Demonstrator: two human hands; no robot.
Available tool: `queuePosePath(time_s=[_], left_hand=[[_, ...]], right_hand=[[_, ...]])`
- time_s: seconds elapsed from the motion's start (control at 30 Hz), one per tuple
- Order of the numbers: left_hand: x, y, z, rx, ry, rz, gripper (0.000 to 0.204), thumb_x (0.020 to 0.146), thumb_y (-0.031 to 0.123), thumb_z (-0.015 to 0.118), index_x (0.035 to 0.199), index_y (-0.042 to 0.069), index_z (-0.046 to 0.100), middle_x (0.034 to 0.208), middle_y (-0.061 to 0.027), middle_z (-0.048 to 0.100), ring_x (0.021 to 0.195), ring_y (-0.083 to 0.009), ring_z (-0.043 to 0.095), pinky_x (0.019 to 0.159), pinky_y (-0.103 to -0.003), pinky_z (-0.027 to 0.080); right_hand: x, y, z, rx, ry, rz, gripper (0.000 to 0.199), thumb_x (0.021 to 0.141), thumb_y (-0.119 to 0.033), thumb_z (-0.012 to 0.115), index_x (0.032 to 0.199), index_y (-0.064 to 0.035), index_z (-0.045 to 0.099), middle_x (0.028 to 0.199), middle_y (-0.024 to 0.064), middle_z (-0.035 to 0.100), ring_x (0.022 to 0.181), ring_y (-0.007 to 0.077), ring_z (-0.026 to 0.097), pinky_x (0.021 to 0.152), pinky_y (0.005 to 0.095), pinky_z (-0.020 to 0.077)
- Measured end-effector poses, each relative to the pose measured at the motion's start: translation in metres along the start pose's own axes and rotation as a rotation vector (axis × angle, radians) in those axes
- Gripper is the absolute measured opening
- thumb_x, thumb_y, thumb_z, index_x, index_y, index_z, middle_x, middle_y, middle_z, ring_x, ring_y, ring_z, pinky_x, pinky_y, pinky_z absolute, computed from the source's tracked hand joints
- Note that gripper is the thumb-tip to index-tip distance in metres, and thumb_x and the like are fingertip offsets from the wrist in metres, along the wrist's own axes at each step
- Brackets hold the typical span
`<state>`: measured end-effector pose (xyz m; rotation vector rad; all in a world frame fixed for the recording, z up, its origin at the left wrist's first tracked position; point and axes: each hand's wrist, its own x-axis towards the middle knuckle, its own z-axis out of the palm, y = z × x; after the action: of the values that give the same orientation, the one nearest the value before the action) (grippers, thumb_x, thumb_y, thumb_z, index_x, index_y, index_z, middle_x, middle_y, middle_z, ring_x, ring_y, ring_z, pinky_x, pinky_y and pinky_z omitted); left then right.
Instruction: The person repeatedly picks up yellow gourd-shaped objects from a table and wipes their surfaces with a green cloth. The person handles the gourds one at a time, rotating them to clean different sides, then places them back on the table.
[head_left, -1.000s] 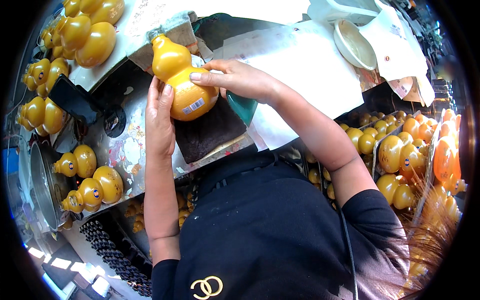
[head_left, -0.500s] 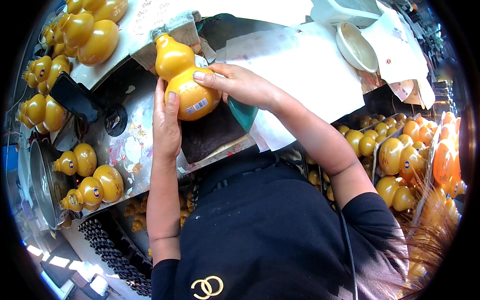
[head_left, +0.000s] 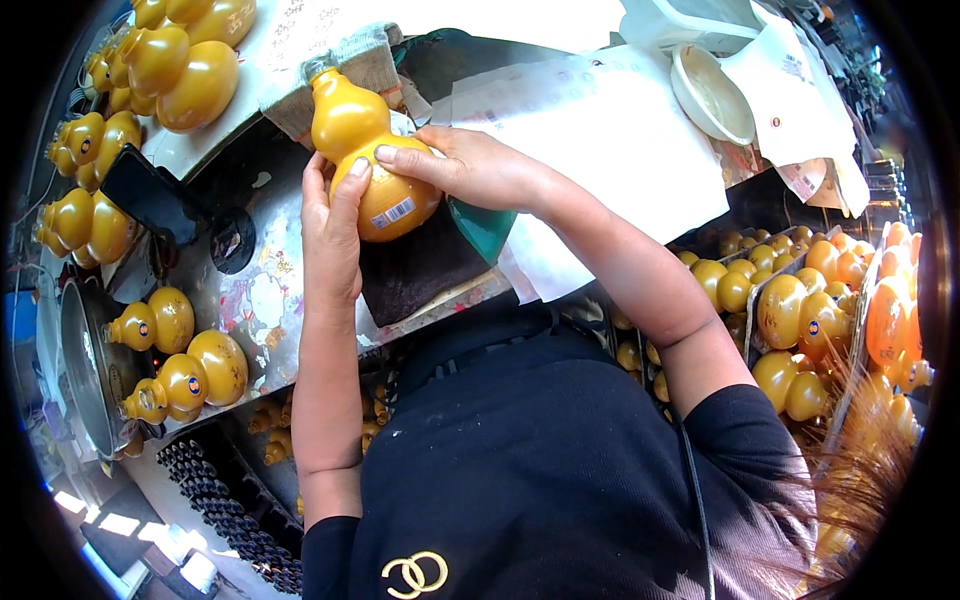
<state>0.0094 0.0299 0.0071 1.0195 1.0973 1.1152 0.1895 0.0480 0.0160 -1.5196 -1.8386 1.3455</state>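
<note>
A yellow gourd-shaped bottle [head_left: 385, 200] lies tilted between my hands, its neck pointing away from me onto a folded grey cloth [head_left: 365, 60]. My left hand [head_left: 333, 215] grips the lower bulb from the left side, thumb on top. From the right, my right hand [head_left: 450, 165] closes on the same bulb, its thumb pressed near the narrow waist. A small white barcode label is on the lower bulb, facing me. Beneath the bottle is a dark cloth pad [head_left: 400, 285]; a green piece [head_left: 483, 230] sits by my right wrist. The fingers under the bottle are hidden.
Several yellow gourd bottles [head_left: 200, 85] stand along the left side, near a phone [head_left: 150, 195] on a stand and a round metal tray [head_left: 90, 365]. White sheets [head_left: 620, 150] and an oval bowl [head_left: 712, 95] lie to the right. Crates of gourd bottles [head_left: 790, 310] are at the lower right.
Both thumbs have slid slightly along the lower bulb, the left one higher towards the waist and the right one a little leftward. The bottle stays almost in place.
</note>
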Motion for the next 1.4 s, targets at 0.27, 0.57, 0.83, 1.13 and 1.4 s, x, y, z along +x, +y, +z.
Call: queuePosePath(time_s=[0.27, 0.57, 0.83, 1.13, 1.4], left_hand=[[0.004, 0.003, -0.013, -0.193, -0.051, -0.099, 0.069, 0.090, 0.033, 0.059, 0.141, 0.000, 0.029, 0.135, -0.0144, 0.044, 0.125, -0.0215, 0.045, 0.107, -0.034, 0.033], [-0.010, -0.005, -0.006, -0.048, -0.072, 0.009, 0.066, 0.097, 0.042, 0.048, 0.145, 0.002, 0.027, 0.139, -0.0129, 0.042, 0.130, -0.0202, 0.041, 0.110, -0.035, 0.030], [-0.017, -0.013, -0.009, -0.252, -0.063, 0.030, 0.058, 0.101, 0.036, 0.040, 0.146, 0.003, 0.025, 0.143, -0.0107, 0.039, 0.133, -0.0197, 0.037, 0.111, -0.036, 0.027], [-0.021, -0.009, 0.002, -0.188, -0.040, 0.025, 0.054, 0.103, 0.034, 0.033, 0.147, 0.005, 0.022, 0.143, -0.0121, 0.036, 0.134, -0.0206, 0.035, 0.114, -0.037, 0.023], [-0.018, -0.011, -0.002, -0.263, -0.052, 0.030, 0.050, 0.104, 0.030, 0.026, 0.145, 0.003, 0.027, 0.142, -0.0122, 0.039, 0.132, -0.0213, 0.039, 0.111, -0.036, 0.029]], right_hand=[[-0.014, -0.006, -0.002, 0.252, -0.025, 0.010, 0.099, 0.079, -0.081, 0.041, 0.126, 0.0058, 0.049, 0.107, 0.0230, 0.062, 0.099, 0.0303, 0.064, 0.082, 0.0360, 0.0518], [-0.018, 0.014, 0.010, 0.529, -0.063, 0.052, 0.077, 0.085, -0.067, 0.052, 0.121, 0.0017, 0.053, 0.088, 0.0101, 0.062, 0.071, 0.0134, 0.062, 0.065, 0.0245, 0.0498], [-0.039, -0.006, -0.012, 0.976, 0.179, -0.115, 0.029, 0.087, -0.023, 0.064, 0.109, -0.0061, 0.057, 0.104, 0.0055, 0.058, 0.093, 0.0147, 0.059, 0.087, 0.0294, 0.0478], [0.006, -0.056, -0.035, -0.342, 0.047, -0.420, 0.042, 0.092, -0.026, 0.060, 0.123, -0.0006, 0.052, 0.108, 0.0185, 0.061, 0.098, 0.0297, 0.062, 0.087, 0.0351, 0.0509], [-0.021, -0.034, -0.003, -0.419, 0.481, -1.022, 0.027, 0.071, -0.004, 0.069, 0.096, -0.0140, 0.066, 0.091, 0.0039, 0.061, 0.093, 0.0213, 0.060, 0.079, 0.0352, 0.0456]])
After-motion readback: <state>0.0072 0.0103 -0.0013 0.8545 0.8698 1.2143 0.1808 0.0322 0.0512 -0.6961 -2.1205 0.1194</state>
